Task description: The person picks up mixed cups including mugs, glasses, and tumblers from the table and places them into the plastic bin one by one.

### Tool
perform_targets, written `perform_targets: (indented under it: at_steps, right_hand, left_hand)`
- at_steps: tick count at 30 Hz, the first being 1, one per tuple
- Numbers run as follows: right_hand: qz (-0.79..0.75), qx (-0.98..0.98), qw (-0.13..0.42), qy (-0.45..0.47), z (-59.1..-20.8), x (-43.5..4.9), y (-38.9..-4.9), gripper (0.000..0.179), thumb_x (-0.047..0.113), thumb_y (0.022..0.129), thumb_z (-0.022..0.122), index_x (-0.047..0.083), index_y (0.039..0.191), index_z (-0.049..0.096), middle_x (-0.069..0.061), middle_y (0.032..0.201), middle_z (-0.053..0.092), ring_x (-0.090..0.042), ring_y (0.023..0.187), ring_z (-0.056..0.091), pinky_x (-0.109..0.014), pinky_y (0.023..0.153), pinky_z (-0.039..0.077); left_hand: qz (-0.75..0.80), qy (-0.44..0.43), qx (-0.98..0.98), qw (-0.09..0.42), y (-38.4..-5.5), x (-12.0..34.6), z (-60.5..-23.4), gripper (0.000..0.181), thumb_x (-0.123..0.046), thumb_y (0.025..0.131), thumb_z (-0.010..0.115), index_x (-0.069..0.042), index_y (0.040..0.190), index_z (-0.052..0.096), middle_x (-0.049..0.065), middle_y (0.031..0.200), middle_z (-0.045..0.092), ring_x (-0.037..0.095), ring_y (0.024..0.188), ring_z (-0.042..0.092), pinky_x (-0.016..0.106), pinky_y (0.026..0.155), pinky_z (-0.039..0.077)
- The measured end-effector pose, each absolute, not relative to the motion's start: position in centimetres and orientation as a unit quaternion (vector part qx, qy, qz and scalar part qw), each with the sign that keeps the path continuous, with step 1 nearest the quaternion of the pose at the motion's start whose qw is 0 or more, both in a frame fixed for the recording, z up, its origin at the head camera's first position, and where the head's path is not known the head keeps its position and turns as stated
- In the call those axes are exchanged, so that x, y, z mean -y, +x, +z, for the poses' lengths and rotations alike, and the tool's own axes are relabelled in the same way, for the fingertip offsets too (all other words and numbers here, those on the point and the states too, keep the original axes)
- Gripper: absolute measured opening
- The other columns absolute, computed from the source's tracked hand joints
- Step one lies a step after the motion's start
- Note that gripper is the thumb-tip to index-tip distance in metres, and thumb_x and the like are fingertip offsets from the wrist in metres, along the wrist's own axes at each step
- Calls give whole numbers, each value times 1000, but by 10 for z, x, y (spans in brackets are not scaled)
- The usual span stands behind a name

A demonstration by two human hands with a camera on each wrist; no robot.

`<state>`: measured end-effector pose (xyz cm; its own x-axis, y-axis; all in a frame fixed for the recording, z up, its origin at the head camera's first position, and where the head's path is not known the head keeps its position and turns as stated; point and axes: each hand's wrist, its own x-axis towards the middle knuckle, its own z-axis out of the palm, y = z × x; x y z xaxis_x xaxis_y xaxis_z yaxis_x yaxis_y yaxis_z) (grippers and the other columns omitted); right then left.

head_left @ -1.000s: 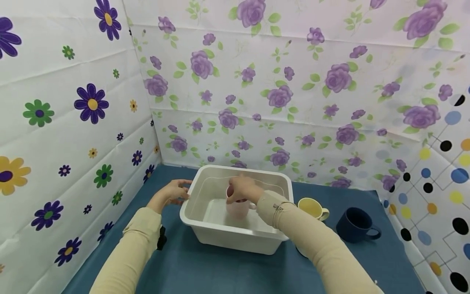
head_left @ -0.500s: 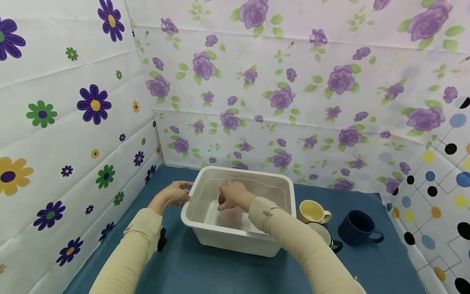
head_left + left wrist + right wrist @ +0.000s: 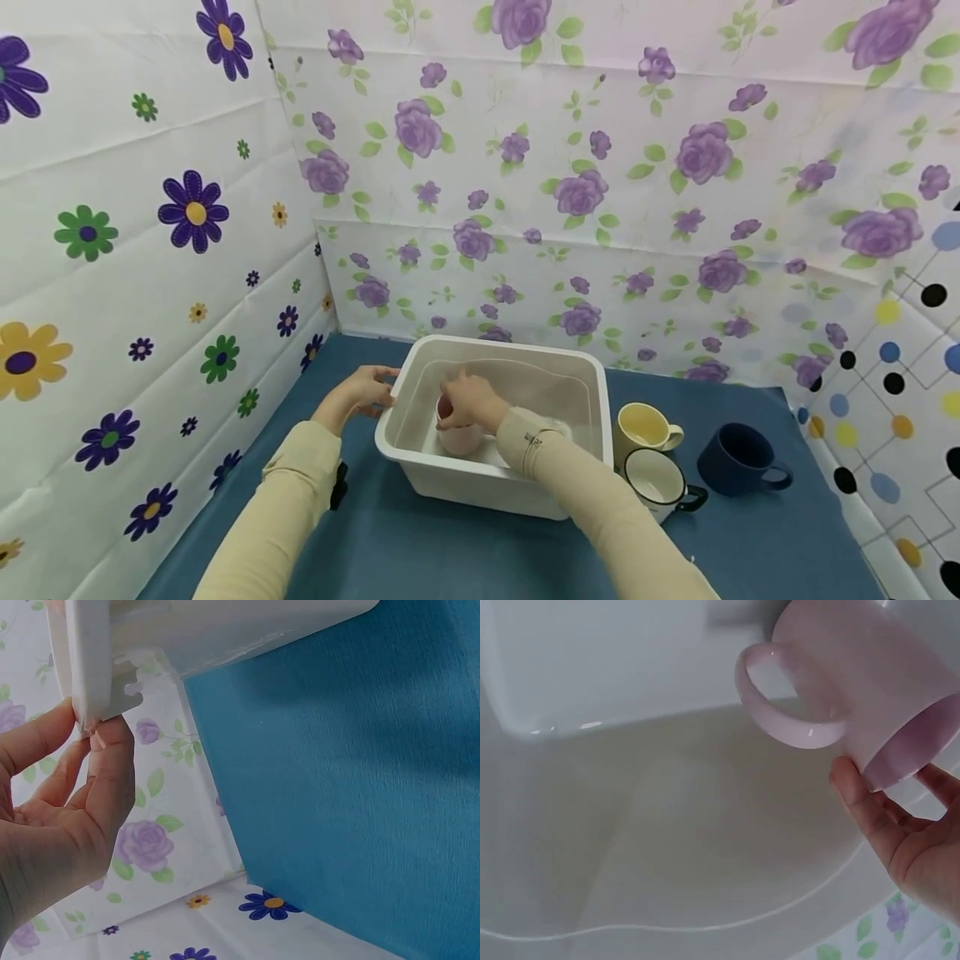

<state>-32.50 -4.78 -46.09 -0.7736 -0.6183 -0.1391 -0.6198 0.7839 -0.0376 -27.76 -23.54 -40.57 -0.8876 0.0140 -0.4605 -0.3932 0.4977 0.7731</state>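
Observation:
A pink mug point(image 3: 459, 442) stands upright near the left end inside a white plastic basin point(image 3: 517, 348). My right hand point(image 3: 472, 400) reaches down into the basin and grips this mug by its rim. In the right wrist view, the thumb lies at the rim of the pink mug point(image 3: 870, 667), beside its handle point(image 3: 795, 735), and other fingers are partly hidden by the mug. At the basin's left side, my left hand point(image 3: 363, 392) holds the edge. The left wrist view shows thumb and fingers of the left hand point(image 3: 75, 787) pinching the rim point(image 3: 88, 667).
Right of the basin stand a yellow mug point(image 3: 643, 427), a white mug with black rim and handle point(image 3: 654, 477), and a dark blue mug point(image 3: 738, 458). A blue cloth point(image 3: 450, 550) covers the table. Flowered sheets point(image 3: 510, 208) hang close behind and at the left.
My right hand has moved the pink mug leftward and down inside the basin. The white mug shows more fully as the right forearm shifts left. My left hand stays at the rim.

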Motion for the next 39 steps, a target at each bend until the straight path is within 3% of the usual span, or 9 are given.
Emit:
perform_targets:
  at_steps: [12, 28, 33, 39]
  right_hand:
    - [1, -949, 69, -307, -471, 49, -340, 57, 54, 76, 71, 15, 114, 59, -10, 108, 58, -24, 99, 60, -34, 84, 52]
    - [-2, -966, 39, -257, -477, 75, -341, 40, 48, 70, 78, 15, 88, 63, -9, 102, 65, -22, 94, 63, -31, 80, 54]
    - [-2, -964, 62, -260, -473, 75, -337, 49, 51, 69, 79, 12, 96, 64, -12, 105, 65, -24, 98, 62, -32, 83, 53]
    - [-46, -956, 104, -269, -465, 73, -338, 58, 34, 66, 85, 9, 113, 61, -15, 112, 60, -29, 107, 57, -36, 96, 47]
  left_hand:
    - [483, -118, -844, 201, -280, 229, -405, 60, 11, 85, 55, -1, 142, 39, 24, 122, 55, 27, 95, 61, 38, 74, 57]
    - [482, -128, -844, 197, -274, 231, -411, 61, 11, 84, 57, -1, 141, 40, 27, 128, 50, 29, 95, 64, 38, 72, 57]
    - [481, -126, -845, 197, -275, 232, -412, 61, 11, 84, 57, -1, 141, 41, 26, 127, 51, 29, 94, 63, 38, 72, 57]
    - [480, -128, -846, 192, -279, 235, -410, 60, 10, 84, 57, -1, 141, 40, 27, 130, 49, 30, 98, 62, 39, 74, 57]
